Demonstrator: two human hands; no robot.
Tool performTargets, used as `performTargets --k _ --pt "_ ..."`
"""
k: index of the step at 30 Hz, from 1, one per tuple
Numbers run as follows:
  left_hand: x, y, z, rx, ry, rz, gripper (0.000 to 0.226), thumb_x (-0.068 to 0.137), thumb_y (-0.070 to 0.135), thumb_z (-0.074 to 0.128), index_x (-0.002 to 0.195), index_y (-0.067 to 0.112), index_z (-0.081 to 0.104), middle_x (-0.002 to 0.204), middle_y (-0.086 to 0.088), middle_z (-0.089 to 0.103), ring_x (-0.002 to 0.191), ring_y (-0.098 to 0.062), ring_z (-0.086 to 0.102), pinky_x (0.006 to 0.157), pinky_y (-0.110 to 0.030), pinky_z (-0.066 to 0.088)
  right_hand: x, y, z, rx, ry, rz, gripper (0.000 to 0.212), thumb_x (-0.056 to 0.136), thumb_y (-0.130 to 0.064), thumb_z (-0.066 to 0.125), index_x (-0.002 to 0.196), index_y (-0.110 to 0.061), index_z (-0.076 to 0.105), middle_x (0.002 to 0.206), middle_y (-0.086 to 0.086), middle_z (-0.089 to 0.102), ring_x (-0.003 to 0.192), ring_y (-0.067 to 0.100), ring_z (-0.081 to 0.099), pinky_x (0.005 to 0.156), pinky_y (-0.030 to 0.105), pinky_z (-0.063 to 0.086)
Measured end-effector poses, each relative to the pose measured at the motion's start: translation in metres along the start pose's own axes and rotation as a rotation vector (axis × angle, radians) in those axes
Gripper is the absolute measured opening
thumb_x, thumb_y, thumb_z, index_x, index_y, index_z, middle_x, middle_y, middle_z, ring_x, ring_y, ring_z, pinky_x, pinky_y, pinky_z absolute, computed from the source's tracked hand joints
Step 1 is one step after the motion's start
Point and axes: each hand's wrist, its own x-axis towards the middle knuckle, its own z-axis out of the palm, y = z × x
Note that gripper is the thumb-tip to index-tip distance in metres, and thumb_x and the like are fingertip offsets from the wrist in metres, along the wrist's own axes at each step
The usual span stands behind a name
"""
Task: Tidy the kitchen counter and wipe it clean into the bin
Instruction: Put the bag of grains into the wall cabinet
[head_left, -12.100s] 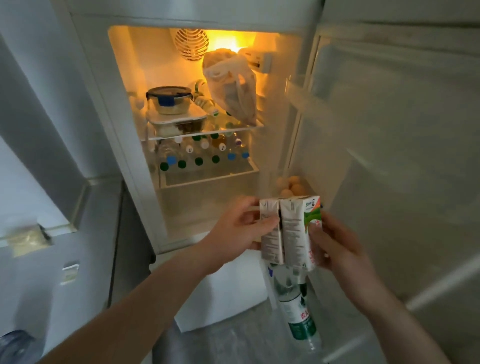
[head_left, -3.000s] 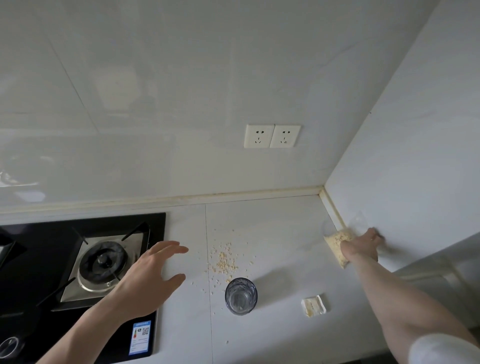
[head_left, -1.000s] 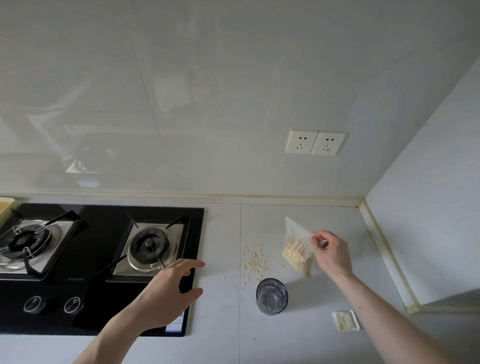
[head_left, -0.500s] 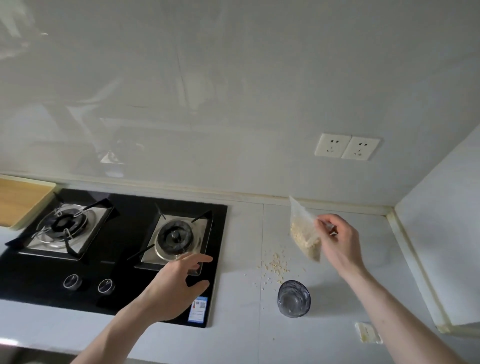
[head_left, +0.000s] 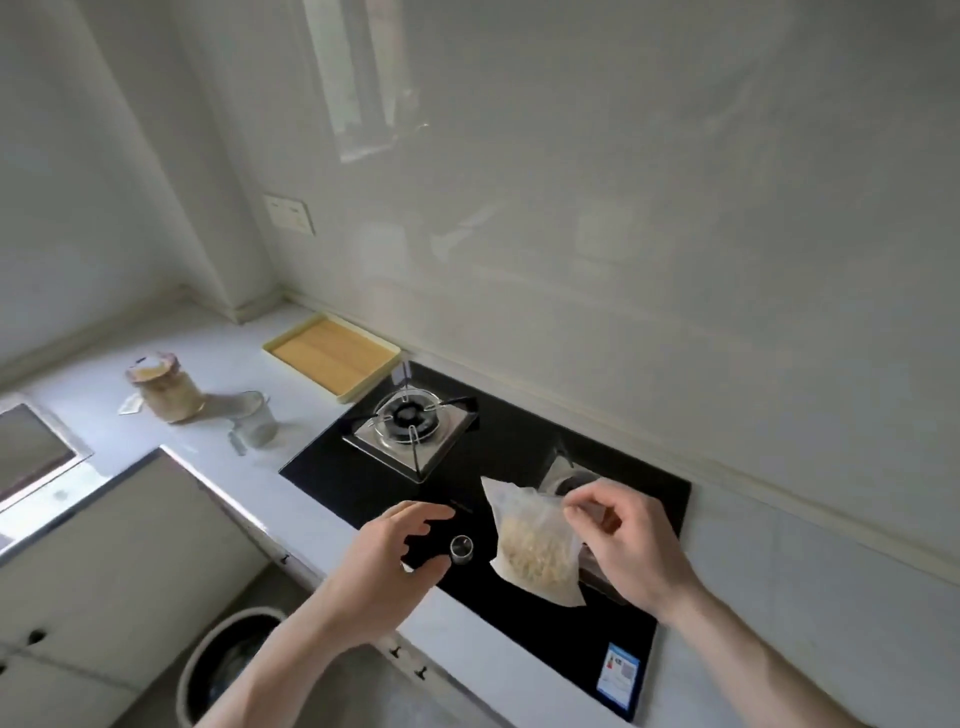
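Observation:
My right hand (head_left: 628, 545) pinches the top of a clear plastic bag of oats (head_left: 532, 545), which hangs in the air over the black gas hob (head_left: 519, 452). My left hand (head_left: 387, 566) hovers open, fingers spread, over the hob's front edge near a knob (head_left: 461, 548). A round bin (head_left: 228, 665) with a liner stands on the floor below the white counter (head_left: 218, 358), at the lower left. The spilled oats and the drinking glass are out of view.
A jar of oats (head_left: 166, 392) and a clear measuring cup (head_left: 255, 421) stand on the counter left of the hob. A wooden tray (head_left: 332, 356) lies by the back wall. A sink edge (head_left: 31, 452) shows at far left. Cabinet doors run under the counter.
My view has swung left along the counter. My right hand has carried the bag of oats leftward from the corner to above the hob. My left hand stays open.

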Motion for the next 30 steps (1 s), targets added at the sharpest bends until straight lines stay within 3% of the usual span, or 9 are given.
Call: performTargets --k 5,11,16,19,23,28,30 --pt "-0.041 -0.088 -0.070 -0.015 0.080 -0.104 0.043 0.092 0.037 0.066 0.130 0.052 0.055 0.128 0.034 0.054 0.118 0.013 0.052 0.098 -0.019 0.050 0.031 -0.058 0.103 -0.006 -0.116 -0.074 0.014 0.092 -0.019 0.071 0.085 -0.031 0.073 0.087 -0.014 0.071 0.087 0.012 0.069 0.072 0.026 0.056" --pt "-0.080 -0.166 -0.142 -0.015 0.120 -0.187 0.045 0.087 0.037 0.066 0.130 0.047 0.058 0.122 0.033 0.058 0.115 0.011 0.056 0.100 -0.026 0.051 0.062 -0.107 0.194 0.056 -0.185 -0.074 0.009 0.093 -0.022 0.072 0.090 -0.030 0.073 0.090 -0.017 0.072 0.090 0.006 0.069 0.074 0.019 0.057" --pt "-0.087 -0.212 -0.190 -0.028 0.192 -0.226 0.043 0.088 0.027 0.069 0.127 0.046 0.061 0.118 0.026 0.061 0.109 0.008 0.058 0.089 -0.013 0.050 0.099 -0.136 0.251 0.085 -0.235 -0.074 0.008 0.093 -0.021 0.072 0.092 -0.030 0.073 0.091 -0.019 0.072 0.091 0.002 0.068 0.076 0.018 0.057" --pt "-0.086 -0.238 -0.209 -0.048 0.222 -0.248 0.042 0.091 0.028 0.070 0.128 0.045 0.061 0.123 0.028 0.059 0.112 0.012 0.056 0.091 -0.005 0.045 0.125 -0.147 0.282 0.074 -0.255 -0.082 0.008 0.092 -0.022 0.073 0.090 -0.029 0.074 0.089 -0.017 0.072 0.088 0.003 0.068 0.074 0.015 0.055" --pt "-0.077 -0.282 -0.238 -0.049 0.260 -0.309 0.041 0.090 0.035 0.071 0.127 0.046 0.060 0.124 0.032 0.057 0.113 0.014 0.054 0.097 -0.020 0.049 0.170 -0.158 0.340 0.038 -0.279 -0.093 0.006 0.090 -0.026 0.074 0.086 -0.031 0.074 0.083 -0.018 0.072 0.082 0.004 0.066 0.068 0.015 0.051" --pt "-0.049 -0.334 -0.286 -0.028 0.295 -0.360 0.043 0.089 0.039 0.071 0.128 0.048 0.058 0.127 0.036 0.055 0.115 0.015 0.052 0.099 -0.022 0.049 0.233 -0.176 0.407 0.092 -0.314 -0.044 0.006 0.090 -0.025 0.075 0.084 -0.025 0.075 0.076 -0.024 0.069 0.074 -0.002 0.064 0.060 0.006 0.044" --pt "-0.031 -0.356 -0.308 -0.031 0.309 -0.387 0.043 0.089 0.041 0.070 0.129 0.049 0.056 0.128 0.036 0.054 0.115 0.015 0.051 0.100 -0.024 0.048 0.263 -0.181 0.435 0.133 -0.336 0.004 0.006 0.090 -0.027 0.074 0.084 -0.026 0.075 0.075 -0.022 0.069 0.071 0.002 0.065 0.063 0.010 0.049"
